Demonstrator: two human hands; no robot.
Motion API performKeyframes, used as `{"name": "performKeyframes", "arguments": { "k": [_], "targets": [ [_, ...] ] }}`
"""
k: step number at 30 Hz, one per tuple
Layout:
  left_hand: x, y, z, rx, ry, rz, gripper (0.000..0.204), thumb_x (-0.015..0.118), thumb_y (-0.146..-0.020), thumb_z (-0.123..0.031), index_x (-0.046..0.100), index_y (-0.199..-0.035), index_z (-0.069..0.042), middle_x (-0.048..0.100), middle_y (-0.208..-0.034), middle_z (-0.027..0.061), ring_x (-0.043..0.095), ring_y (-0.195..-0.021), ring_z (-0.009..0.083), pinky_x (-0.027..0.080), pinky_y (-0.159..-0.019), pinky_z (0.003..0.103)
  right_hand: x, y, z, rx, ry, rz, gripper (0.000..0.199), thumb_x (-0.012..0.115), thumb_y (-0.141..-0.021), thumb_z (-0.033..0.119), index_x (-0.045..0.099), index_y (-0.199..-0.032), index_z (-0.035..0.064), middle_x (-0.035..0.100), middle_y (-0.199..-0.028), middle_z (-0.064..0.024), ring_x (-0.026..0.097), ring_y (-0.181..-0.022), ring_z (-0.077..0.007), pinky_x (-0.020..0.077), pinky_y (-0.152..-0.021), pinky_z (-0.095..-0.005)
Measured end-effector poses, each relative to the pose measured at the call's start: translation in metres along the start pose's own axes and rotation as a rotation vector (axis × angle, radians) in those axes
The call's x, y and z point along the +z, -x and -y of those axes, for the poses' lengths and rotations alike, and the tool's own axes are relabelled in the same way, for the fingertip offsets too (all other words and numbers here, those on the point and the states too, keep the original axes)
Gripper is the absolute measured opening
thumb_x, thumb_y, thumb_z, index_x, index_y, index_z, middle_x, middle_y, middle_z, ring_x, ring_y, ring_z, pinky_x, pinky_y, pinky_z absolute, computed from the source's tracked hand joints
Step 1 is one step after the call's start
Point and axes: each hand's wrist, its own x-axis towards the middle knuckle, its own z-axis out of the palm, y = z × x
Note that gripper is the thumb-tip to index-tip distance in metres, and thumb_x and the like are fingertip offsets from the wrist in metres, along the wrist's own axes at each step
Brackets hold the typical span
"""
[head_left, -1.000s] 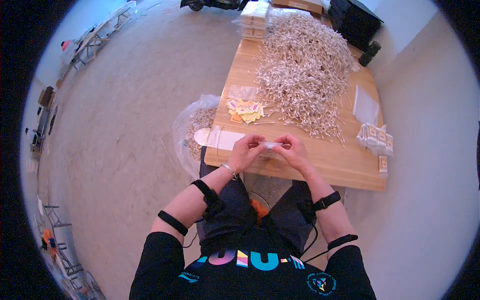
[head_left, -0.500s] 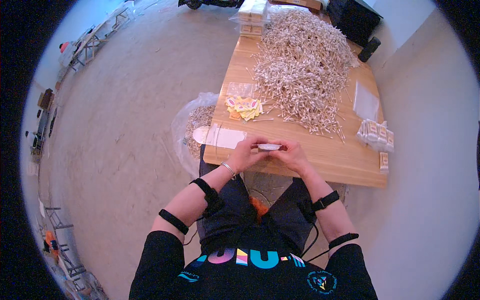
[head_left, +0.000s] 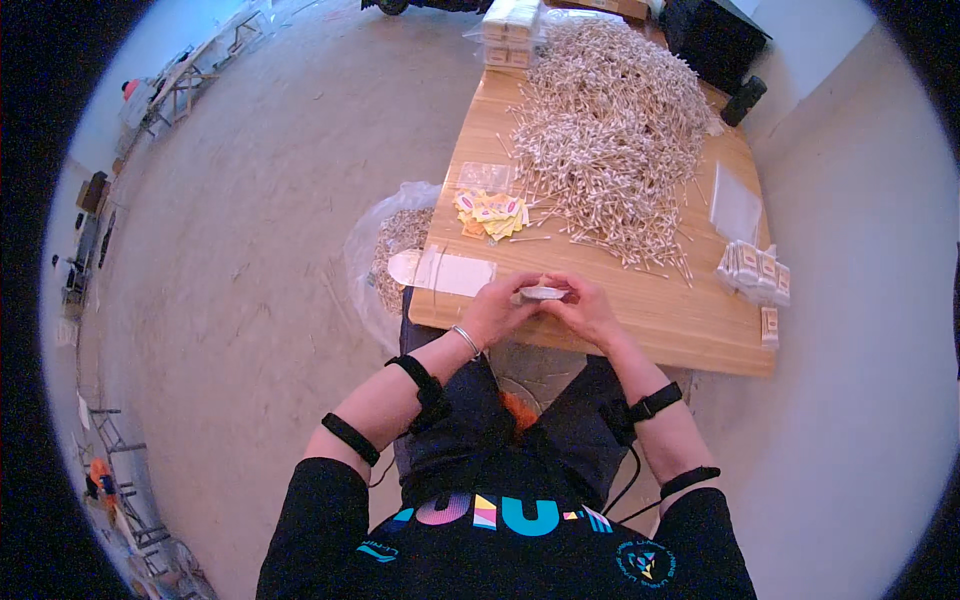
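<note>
Near the table's front edge, my left hand (head_left: 498,309) and my right hand (head_left: 588,311) hold a small white packet (head_left: 543,294) between their fingertips. Its far side is partly covered by my fingers, and its contents are too small to make out. Just left of my left hand lies a white card strip (head_left: 463,276) at the table's left edge. Beyond it are yellow and orange printed cards (head_left: 492,213) in a loose spread. A large heap of cotton swabs (head_left: 620,140) covers the middle and far part of the table.
Filled packets (head_left: 752,272) lie by the table's (head_left: 640,325) right edge, near a clear plastic bag (head_left: 735,203). Stacked wrapped packs (head_left: 508,38) stand at the far left corner. A black box (head_left: 715,40) is at the far right. Beside the table's left edge sits a clear sack (head_left: 400,240).
The fingers of both hands have shifted slightly around the packet, and the right fingertips now reach farther over its far edge. The packet stays between my hands.
</note>
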Motion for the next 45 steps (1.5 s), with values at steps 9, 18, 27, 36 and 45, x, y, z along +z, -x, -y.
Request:
{"name": "performKeyframes", "arguments": {
  "k": [9, 18, 27, 36, 45],
  "targets": [
    [0.002, -0.003, 0.0, -0.084, -0.045, 0.069, 0.026, 0.067, -0.077, -0.013, 0.062, -0.102, -0.006, 0.066, -0.089, 0.0131, 0.064, -0.085, 0.0274, 0.051, -0.076, 0.033, -0.009, 0.005, 0.002, -0.016, 0.169, 0.046, 0.025, 0.06, -0.083, 0.017, 0.064, -0.106, 0.0077, 0.067, -0.095, -0.0124, 0.065, -0.087, -0.0223, 0.0496, -0.075, -0.0311],
    [0.003, 0.002, 0.005, -0.047, -0.068, 0.045, 0.03, 0.066, -0.075, -0.011, 0.058, -0.104, -0.009, 0.062, -0.096, 0.016, 0.061, -0.088, 0.0332, 0.049, -0.078, 0.038, -0.007, 0.004, 0.007, -0.058, 0.238, 0.04, 0.036, 0.069, -0.076, 0.023, 0.062, -0.11, 0.0117, 0.066, -0.095, -0.0123, 0.064, -0.086, -0.0255, 0.0502, -0.076, -0.0344],
    [0.005, 0.004, 0.014, -0.079, -0.187, 0.093, 0.026, 0.066, -0.075, -0.012, 0.059, -0.1, -0.009, 0.062, -0.095, 0.015, 0.06, -0.086, 0.0342, 0.049, -0.081, 0.039, -0.002, 0.004, -0.006, 0.029, 0.378, 0.106, 0.022, 0.067, -0.077, 0.019, 0.064, -0.097, 0.0095, 0.065, -0.087, -0.0133, 0.064, -0.082, -0.027, 0.0492, -0.071, -0.0362],
    [0.0, 0.0, 0.008, 0.013, 0.054, -0.083, 0.036, 0.068, -0.077, -0.015, 0.059, -0.111, -0.008, 0.065, -0.099, 0.0123, 0.064, -0.09, 0.0245, 0.051, -0.077, 0.034, 0.002, 0.008, 0.003, -0.058, 0.175, -0.032, 0.03, 0.063, -0.081, 0.017, 0.06, -0.109, 0.0058, 0.066, -0.092, -0.0125, 0.064, -0.086, -0.0243, 0.0491, -0.078, -0.0322],
    [0.0, -0.002, -0.004, -0.034, -0.07, -0.004, 0.019, 0.067, -0.078, -0.017, 0.065, -0.094, -0.007, 0.065, -0.088, 0.0127, 0.063, -0.081, 0.0268, 0.049, -0.071, 0.035, -0.003, 0.007, -0.003, 0.044, 0.153, -0.095, 0.016, 0.06, -0.084, 0.008, 0.067, -0.097, 0.0035, 0.068, -0.092, -0.0079, 0.063, -0.083, -0.0129, 0.0487, -0.076, -0.0259]
  ]
}}
